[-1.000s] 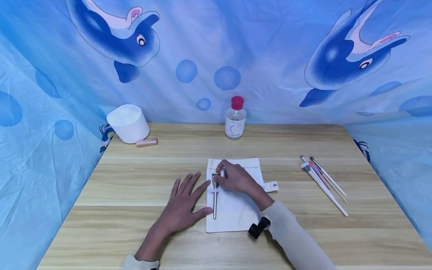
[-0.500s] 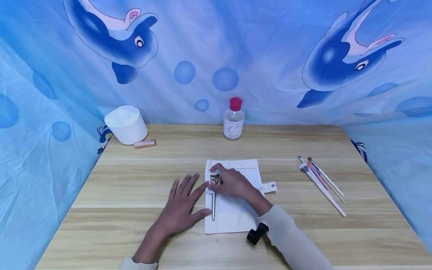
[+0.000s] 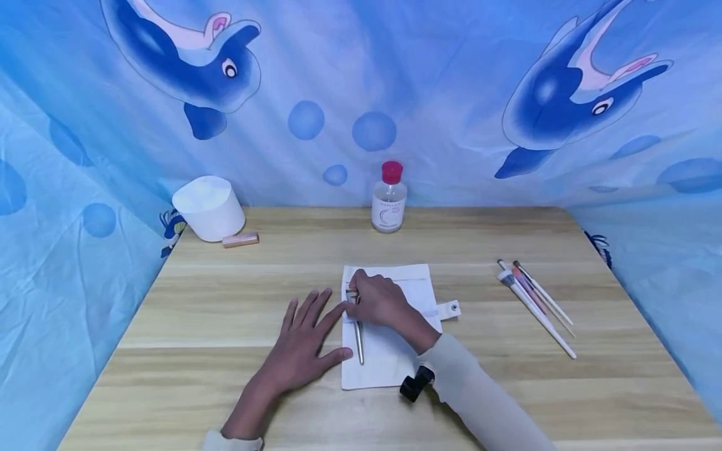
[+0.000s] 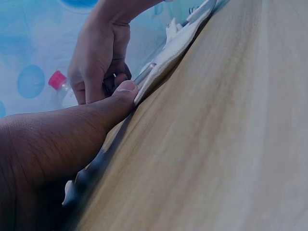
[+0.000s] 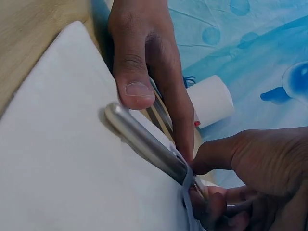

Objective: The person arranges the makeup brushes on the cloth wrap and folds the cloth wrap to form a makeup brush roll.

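Note:
A silver, rod-handled tool (image 5: 149,145) lies along the left side of a white cloth pouch (image 3: 389,366), tucked under a narrow band. My right hand (image 3: 379,300) grips its upper end, and the fingers hide most of the tool's head, so its kind is unclear. Spread flat on the table, my left hand (image 3: 301,341) has its index finger and thumb at the pouch's left edge. In the right wrist view, the left thumb (image 5: 137,94) is close beside the handle's rounded end. The left wrist view shows the right hand (image 4: 98,62) with bent fingers just beyond the left thumb.
Several makeup brushes (image 3: 536,304) lie on the wooden table (image 3: 169,376) at the right. A red-capped bottle (image 3: 388,200) stands at the back. A white cylinder-like container (image 3: 210,210) and a small copper-coloured tube (image 3: 240,240) are at the back left. A snap tab (image 3: 450,309) sticks out from the pouch.
My right hand has shifted slightly left over the tool's upper end, covering more of it. The handle's angle has changed slightly. My left hand has stayed in place.

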Tool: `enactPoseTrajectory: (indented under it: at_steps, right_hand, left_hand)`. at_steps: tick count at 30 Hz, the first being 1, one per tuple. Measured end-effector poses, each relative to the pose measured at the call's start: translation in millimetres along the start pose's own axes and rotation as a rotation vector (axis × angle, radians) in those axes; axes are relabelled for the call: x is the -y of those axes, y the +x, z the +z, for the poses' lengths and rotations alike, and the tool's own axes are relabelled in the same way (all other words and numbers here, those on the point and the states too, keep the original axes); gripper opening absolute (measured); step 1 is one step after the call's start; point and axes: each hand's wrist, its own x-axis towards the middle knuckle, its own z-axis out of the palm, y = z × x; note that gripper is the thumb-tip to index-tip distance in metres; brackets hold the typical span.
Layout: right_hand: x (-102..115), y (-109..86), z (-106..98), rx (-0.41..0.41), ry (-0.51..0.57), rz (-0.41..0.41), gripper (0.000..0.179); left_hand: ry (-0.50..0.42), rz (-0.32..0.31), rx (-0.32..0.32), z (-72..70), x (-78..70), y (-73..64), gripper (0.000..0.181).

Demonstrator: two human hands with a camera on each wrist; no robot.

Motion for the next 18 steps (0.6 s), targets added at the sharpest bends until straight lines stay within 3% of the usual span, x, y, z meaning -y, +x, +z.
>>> enactPoseTrajectory:
  at_steps: [9,18]
  right_hand:
    - [-6.4,8.0,-0.2,-0.072,0.195,-0.026,0.034]
    - [-11.8,12.5,1.8,-0.232,0.324,-0.156,0.026]
  left_hand:
    - [-0.012,0.008,0.003,-1.8,-1.4,3.0,0.079]
    - [-0.008,-0.010,0.028,-1.1,-0.3,3.4,0.078]
